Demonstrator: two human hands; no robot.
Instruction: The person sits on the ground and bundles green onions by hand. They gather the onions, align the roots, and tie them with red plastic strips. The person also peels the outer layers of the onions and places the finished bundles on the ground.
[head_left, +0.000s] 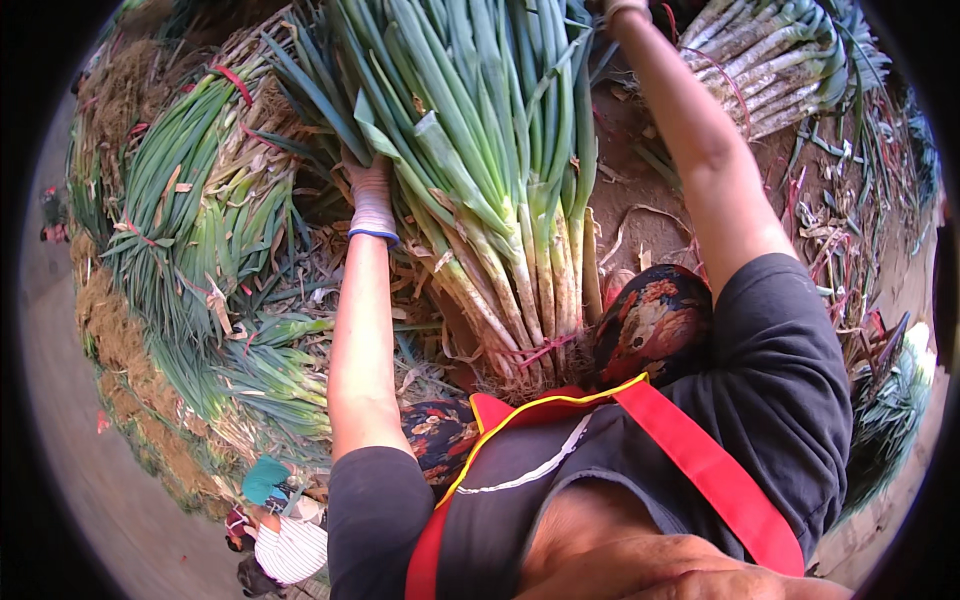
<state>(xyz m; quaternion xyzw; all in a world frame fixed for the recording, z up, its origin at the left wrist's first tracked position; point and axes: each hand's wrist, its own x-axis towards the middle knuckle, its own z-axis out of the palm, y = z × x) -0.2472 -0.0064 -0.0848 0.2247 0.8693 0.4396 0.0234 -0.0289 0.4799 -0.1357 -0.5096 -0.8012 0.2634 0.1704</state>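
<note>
Head-worn fisheye view, facing steeply down; wearer's chest close at lower edge, green-onion bundle beyond.

My view of the kit: dark short-sleeved tee, red apron edged in bright yellow, wide red strap. There's a white line across the chest, cord or print, can't tell. Left hand wears a pale, blue-cuffed glove. Dark floral trousers, reddish blooms.

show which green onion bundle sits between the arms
The large central bundle, roots pointing toward the lap; the other bundles lie off to either side.
</note>
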